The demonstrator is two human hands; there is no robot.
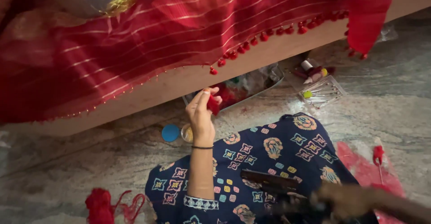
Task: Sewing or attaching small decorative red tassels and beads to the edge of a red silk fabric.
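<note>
Red tassel (213, 103) sits pinched in the fingertips of the left hand (200, 112), raised in front of the wooden bed edge (188, 78), below the red striped cloth (148, 40) with its tassel fringe. Right hand (348, 200) is blurred low over the dark comb (269, 181) on the patterned lap; I cannot tell whether it grips anything. On the floor (67, 161) lie a blue lid (170, 133), red thread (105, 204) and a clear box of needles (323, 91).
</note>
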